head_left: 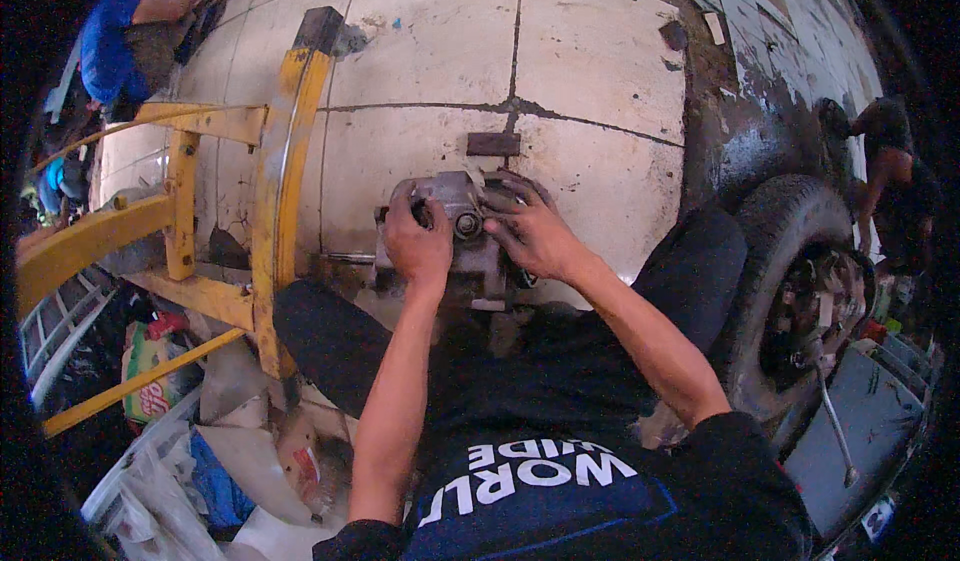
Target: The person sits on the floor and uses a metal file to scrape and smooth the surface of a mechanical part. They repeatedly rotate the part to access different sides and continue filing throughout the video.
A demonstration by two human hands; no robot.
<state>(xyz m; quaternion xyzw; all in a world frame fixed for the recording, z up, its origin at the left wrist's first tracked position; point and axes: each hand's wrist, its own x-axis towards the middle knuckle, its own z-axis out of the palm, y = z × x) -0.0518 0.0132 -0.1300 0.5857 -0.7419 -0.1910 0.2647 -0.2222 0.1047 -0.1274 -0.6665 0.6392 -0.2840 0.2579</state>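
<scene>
A pale tiled floor, cracked and stained dark toward the right, fills the upper middle of the view. On the left stands a yellow steel frame, its upright post just beside the person's left knee. On the right a vehicle wheel with a worn tyre sits close to the right knee, and a long-handled wrench hangs from its hub. Bags and wrappers crowd the lower left under the frame.

Between the knees, on the floor, sits a grey metal casting, grimy, with a round bore showing near its top. The left hand is curled over the casting's upper left corner, fingers closed on it. The right hand lies on the upper right side, fingers spread and bent around the edge, thumb toward the bore. A small dark block lies on the tile just beyond the casting.

Open floor lies ahead of the casting; frame and wheel hem in both sides. Another person in blue crouches far off at upper left, and another at right.
</scene>
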